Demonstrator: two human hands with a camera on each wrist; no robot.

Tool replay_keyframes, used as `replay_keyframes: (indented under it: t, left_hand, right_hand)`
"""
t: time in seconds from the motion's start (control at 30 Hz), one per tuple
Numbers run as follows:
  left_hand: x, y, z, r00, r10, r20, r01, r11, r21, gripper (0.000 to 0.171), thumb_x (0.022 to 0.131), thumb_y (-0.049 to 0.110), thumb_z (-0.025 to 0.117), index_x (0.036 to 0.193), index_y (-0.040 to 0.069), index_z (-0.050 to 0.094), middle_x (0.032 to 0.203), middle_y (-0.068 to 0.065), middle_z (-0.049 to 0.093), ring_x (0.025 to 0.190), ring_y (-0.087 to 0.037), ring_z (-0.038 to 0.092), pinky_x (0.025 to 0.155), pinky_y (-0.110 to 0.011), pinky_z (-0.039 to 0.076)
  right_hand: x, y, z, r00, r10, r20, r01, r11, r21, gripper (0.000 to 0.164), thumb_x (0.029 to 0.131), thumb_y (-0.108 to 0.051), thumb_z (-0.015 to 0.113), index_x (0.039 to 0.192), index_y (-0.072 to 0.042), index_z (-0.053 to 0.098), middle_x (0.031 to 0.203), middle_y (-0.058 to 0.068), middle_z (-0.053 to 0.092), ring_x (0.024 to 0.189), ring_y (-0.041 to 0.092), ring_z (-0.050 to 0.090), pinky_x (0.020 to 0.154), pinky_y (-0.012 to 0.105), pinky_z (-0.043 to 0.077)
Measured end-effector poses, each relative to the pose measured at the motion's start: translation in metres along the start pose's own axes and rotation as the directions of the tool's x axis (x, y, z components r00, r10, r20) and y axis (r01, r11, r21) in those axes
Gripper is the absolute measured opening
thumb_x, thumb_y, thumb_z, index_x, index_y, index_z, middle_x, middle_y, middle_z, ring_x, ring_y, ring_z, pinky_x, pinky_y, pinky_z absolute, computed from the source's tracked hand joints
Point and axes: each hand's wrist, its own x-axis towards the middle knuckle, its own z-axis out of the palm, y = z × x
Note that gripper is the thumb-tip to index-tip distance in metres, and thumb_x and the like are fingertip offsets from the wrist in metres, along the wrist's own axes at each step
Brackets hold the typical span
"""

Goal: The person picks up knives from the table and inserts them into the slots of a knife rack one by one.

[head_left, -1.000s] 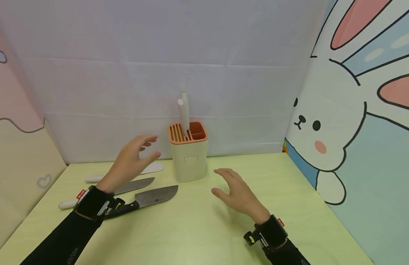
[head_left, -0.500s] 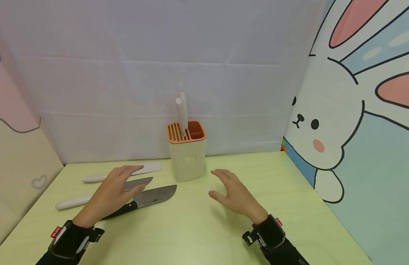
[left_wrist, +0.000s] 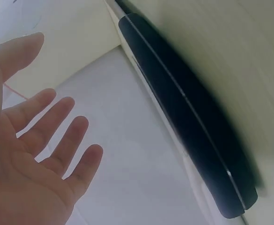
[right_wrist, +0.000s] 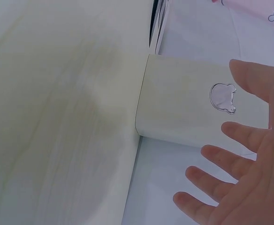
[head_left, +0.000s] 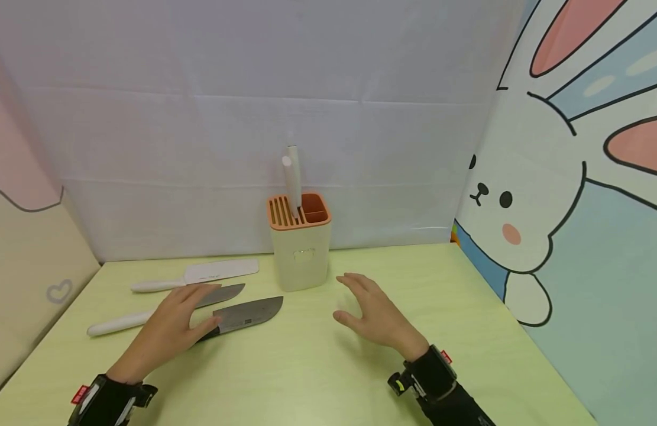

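Note:
My left hand (head_left: pixel 168 328) hovers with spread, relaxed fingers over the handle of a black-handled kitchen knife (head_left: pixel 248 315), hiding most of that handle in the head view. In the left wrist view the black handle (left_wrist: pixel 188 112) lies beside the hand, and the palm is bare. Behind it lie a white-handled knife (head_left: pixel 120 324), its middle covered by my hand, and a white-handled cleaver (head_left: pixel 222 270). My right hand (head_left: pixel 378 313) is held over the table right of the knife block (head_left: pixel 301 260), fingers apart and holding nothing.
Two white handles (head_left: pixel 292 177) stand up from the slots of the knife block, which has an orange top and a cutout (right_wrist: pixel 223 98) in its front. A white cloth backdrop (head_left: pixel 200 136) rises behind the table (head_left: pixel 285 378); a rabbit-print panel (head_left: pixel 525 195) borders the right.
My left hand has come down and back toward me, from above the cleaver to the black-handled knife's handle. The right hand has stayed nearly still.

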Motion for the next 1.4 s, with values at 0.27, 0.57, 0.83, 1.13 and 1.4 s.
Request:
replay_keyframes:
  t: [0.27, 0.57, 0.83, 1.13, 1.4]
  left_hand:
    - [-0.002, -0.004, 0.003, 1.0, 0.015, 0.02, -0.015, 1.0, 0.008, 0.058, 0.089, 0.023, 0.088, 0.14, 0.007, 0.064, 0.135, -0.014, 0.066, 0.123, -0.04, 0.06, 0.099, -0.062, 0.048]
    - [-0.009, -0.018, -0.004, 0.992, -0.047, 0.12, 0.045, 0.999, 0.022, 0.051, 0.088, 0.028, 0.089, 0.131, 0.01, 0.068, 0.13, -0.011, 0.069, 0.12, -0.04, 0.062, 0.098, -0.061, 0.05]
    - [-0.015, -0.032, -0.007, 0.947, -0.111, 0.3, 0.124, 0.992, -0.026, 0.046, 0.088, 0.031, 0.089, 0.126, 0.012, 0.07, 0.123, -0.005, 0.07, 0.115, -0.035, 0.065, 0.093, -0.051, 0.056]
    - [-0.018, -0.037, -0.005, 0.906, -0.156, 0.394, 0.184, 0.982, -0.034, 0.041, 0.086, 0.031, 0.09, 0.119, 0.014, 0.072, 0.113, 0.003, 0.068, 0.102, -0.021, 0.066, 0.082, -0.039, 0.057]
    - [-0.021, -0.037, -0.005, 0.896, -0.154, 0.417, 0.187, 0.982, -0.039, 0.031, 0.089, 0.025, 0.087, 0.116, 0.018, 0.074, 0.114, 0.005, 0.068, 0.1, -0.019, 0.067, 0.082, -0.038, 0.057]
  right_hand:
    - [-0.001, 0.001, -0.001, 1.0, 0.005, 0.006, -0.005, 1.0, -0.006, 0.07, 0.101, -0.036, 0.075, 0.16, -0.01, 0.046, 0.164, 0.018, 0.043, 0.152, 0.04, 0.04, 0.119, 0.061, 0.039]
    - [-0.001, 0.0, -0.001, 1.0, 0.003, 0.016, -0.003, 1.0, -0.003, 0.071, 0.101, -0.036, 0.075, 0.161, -0.01, 0.045, 0.165, 0.018, 0.042, 0.152, 0.04, 0.04, 0.12, 0.061, 0.039]
    - [-0.001, -0.001, -0.001, 0.999, 0.017, 0.029, -0.017, 1.0, -0.008, 0.071, 0.101, -0.036, 0.075, 0.16, -0.01, 0.045, 0.165, 0.018, 0.042, 0.152, 0.04, 0.04, 0.12, 0.06, 0.039]
    - [-0.002, -0.002, 0.0, 0.999, 0.02, 0.032, -0.02, 1.0, 0.0, 0.071, 0.101, -0.036, 0.074, 0.16, -0.01, 0.045, 0.165, 0.017, 0.042, 0.152, 0.04, 0.04, 0.119, 0.061, 0.039]
    - [-0.003, 0.0, 0.002, 0.999, -0.003, 0.04, 0.003, 1.0, -0.001, 0.071, 0.101, -0.035, 0.074, 0.16, -0.009, 0.046, 0.163, 0.018, 0.044, 0.151, 0.04, 0.042, 0.119, 0.061, 0.039]
